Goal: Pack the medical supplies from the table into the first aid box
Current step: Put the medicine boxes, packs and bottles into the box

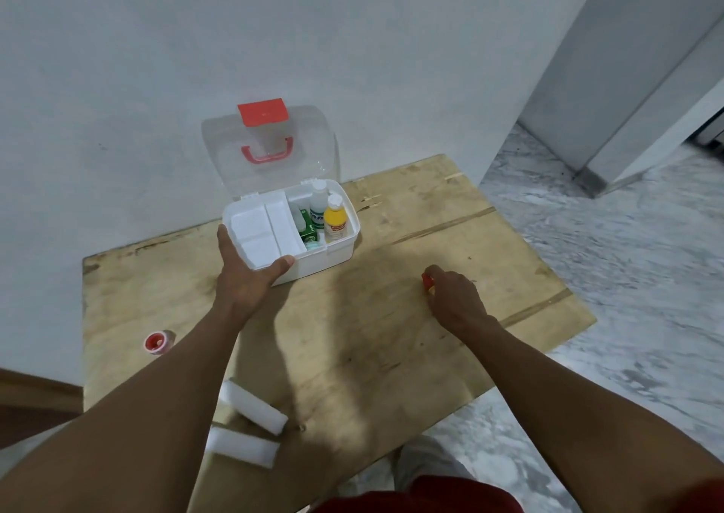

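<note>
The white first aid box stands open at the back of the wooden table, its clear lid with red handle leaning up. Inside are a white tray, a yellow bottle, a white bottle and a green packet. My left hand grips the box's front left corner, thumb on the rim. My right hand is closed on a small red item on the table at the right. Two white gauze rolls lie near the front edge. A red-capped roll sits at the left.
The table stands against a white wall. A grey marbled floor lies to the right and front. A grey door frame stands at the far right. My knee in red cloth shows below the table's front edge.
</note>
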{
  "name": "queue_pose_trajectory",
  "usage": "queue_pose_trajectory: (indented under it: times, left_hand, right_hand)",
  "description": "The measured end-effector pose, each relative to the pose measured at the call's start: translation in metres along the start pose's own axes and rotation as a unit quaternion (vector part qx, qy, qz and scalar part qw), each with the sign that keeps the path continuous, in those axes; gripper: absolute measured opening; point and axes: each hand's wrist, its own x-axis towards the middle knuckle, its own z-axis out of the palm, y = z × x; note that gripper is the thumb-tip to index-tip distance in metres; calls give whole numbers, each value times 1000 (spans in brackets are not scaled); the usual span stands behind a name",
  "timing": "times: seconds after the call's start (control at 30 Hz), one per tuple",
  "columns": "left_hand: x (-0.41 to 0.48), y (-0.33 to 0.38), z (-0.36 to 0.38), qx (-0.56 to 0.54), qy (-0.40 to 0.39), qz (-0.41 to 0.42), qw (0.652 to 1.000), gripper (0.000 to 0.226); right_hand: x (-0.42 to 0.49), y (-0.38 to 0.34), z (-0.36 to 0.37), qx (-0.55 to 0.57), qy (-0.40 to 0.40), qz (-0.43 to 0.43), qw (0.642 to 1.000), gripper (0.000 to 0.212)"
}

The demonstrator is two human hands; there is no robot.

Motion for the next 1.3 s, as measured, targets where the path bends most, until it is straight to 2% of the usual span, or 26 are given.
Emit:
queue_pose_trajectory:
  times: [0.17, 0.33, 0.53, 0.73, 1.03, 1.13, 1.3]
  left_hand:
    - [-2, 1, 0, -10, 2, 12, 1000, 110]
    - [-6, 8, 1, -24, 6, 19, 1000, 106]
    - [-7, 8, 3, -37, 17, 33, 999, 103]
    - [-7, 5, 6, -36, 37, 48, 997, 92]
    - [-5, 1, 7, -45, 40, 50, 997, 91]
    - [-6, 1, 6, -50, 40, 46, 997, 92]
    - [-5, 0, 6, -55, 37, 50, 997, 97]
  right_hand:
    - [3, -17, -8, 43, 25, -25, 998, 41]
    - [13, -65, -30, 141, 133, -159, 968, 51]
    - [28, -118, -48, 242, 202, -326, 891, 39]
    - [51, -137, -34, 283, 219, -340, 870, 31]
    - [60, -142, -12, 274, 187, -299, 895, 24]
    - [64, -145, -10, 243, 170, -284, 912, 17]
    - [67, -154, -12, 175, 153, -261, 937, 17]
